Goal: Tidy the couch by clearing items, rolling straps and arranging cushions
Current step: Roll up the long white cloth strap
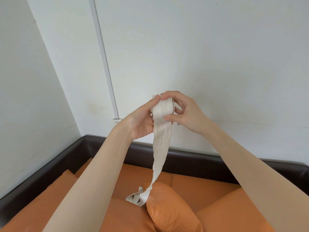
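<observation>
Cream-white woven strap [161,141] is what I have in both hands, held up in front of the pale wall [184,47], above the couch [192,186]. Its upper part is wound into a thick roll [163,108]. My left hand [142,121] cups the roll from its left side, palm turned toward me, thumb curled over the roll's top left edge and the other fingers wrapped behind it. My right hand [185,111] grips the roll from the right, its fingers [168,96] bent over the top and its thumb pressing the lower front where the loose strap leaves the roll.

From the roll the free length hangs down, twisting as it narrows, and its frayed end lies bunched on the orange couch seat, touching the left edge of an orange cushion [170,210]. That cushion sits on the seat directly below the roll, between my forearms. Behind the roll, a dark brown couch back [192,159] runs along the wall, and a white conduit strip [104,59] slants down the wall to the roll's left.
</observation>
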